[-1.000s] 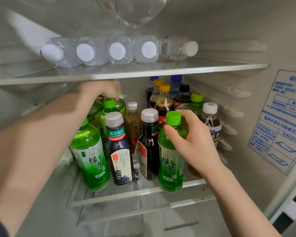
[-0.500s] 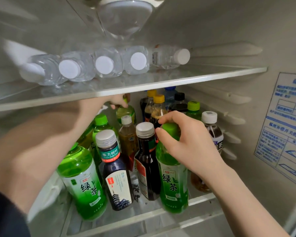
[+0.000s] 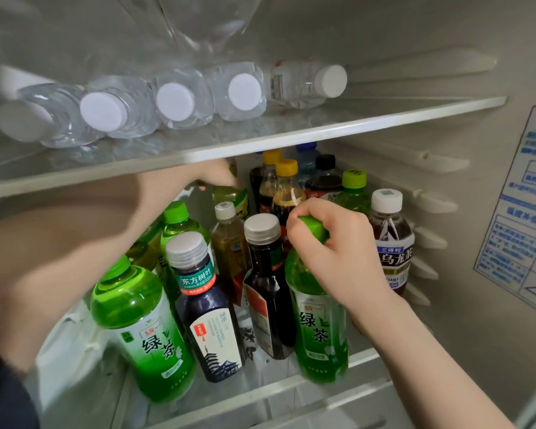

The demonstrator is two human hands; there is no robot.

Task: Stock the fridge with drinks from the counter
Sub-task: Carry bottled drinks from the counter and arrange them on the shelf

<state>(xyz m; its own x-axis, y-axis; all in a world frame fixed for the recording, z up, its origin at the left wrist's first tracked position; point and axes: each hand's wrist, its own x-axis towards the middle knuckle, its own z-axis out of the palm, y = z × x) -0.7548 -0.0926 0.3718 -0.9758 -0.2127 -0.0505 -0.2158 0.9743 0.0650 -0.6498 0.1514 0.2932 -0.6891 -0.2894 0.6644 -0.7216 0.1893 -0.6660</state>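
Observation:
Inside the open fridge, my right hand (image 3: pixel 338 252) grips the green cap and neck of a green tea bottle (image 3: pixel 319 329) standing at the front right of the lower shelf (image 3: pixel 362 357). Reaching deep under the glass shelf, my left hand (image 3: pixel 198 181) holds the top of a yellow-green bottle (image 3: pixel 232 199) in the back row; its cap is hidden by my fingers. Another green tea bottle (image 3: pixel 143 329) stands tilted at the front left, beside a dark tea bottle (image 3: pixel 211 314) and a dark square bottle (image 3: pixel 266 292).
Several water bottles (image 3: pixel 174 100) lie on their sides on the upper glass shelf (image 3: pixel 338 128). Cola bottles with yellow caps (image 3: pixel 287 187), a green-capped bottle (image 3: pixel 353 190) and an oolong tea bottle (image 3: pixel 390 243) crowd the back right. A blue instruction sticker (image 3: pixel 520 212) is on the right wall.
My right hand has slid from the green tea bottle's shoulder up onto its cap. My left hand reached further back under the glass shelf. The view moved closer and lower.

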